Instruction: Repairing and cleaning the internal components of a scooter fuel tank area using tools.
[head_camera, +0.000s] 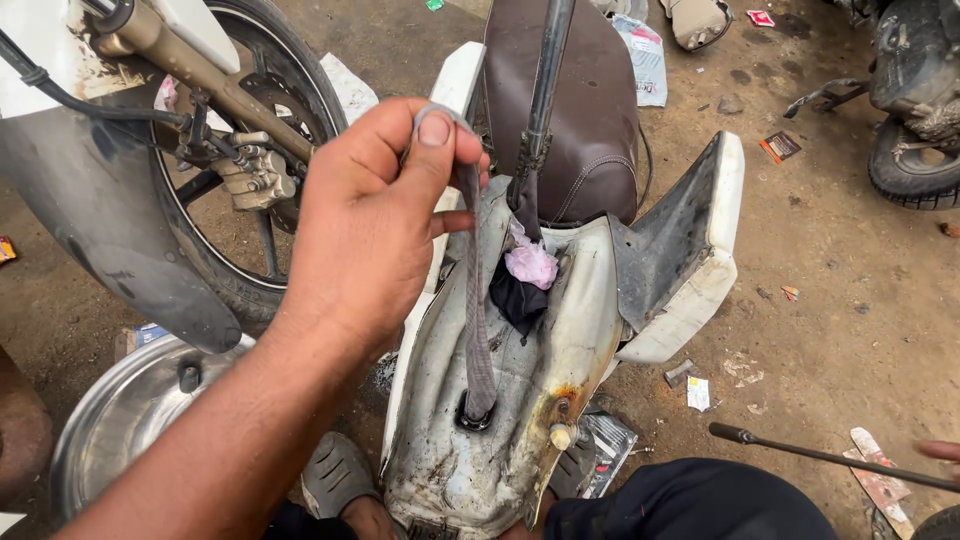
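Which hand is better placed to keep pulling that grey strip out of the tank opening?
Left. The left hand already pinches the grey strip above the tank opening. The right hand shows only at the frame's edge, far off by a black rod.

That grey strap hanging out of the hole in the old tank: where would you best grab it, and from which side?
Probably at its top. The grey strap hangs straight up from the round hole in the tank, and the left hand pinches its folded upper end between thumb and fingers. Coming from the left and above looks best: the dark rod and the pink rag crowd the right side.
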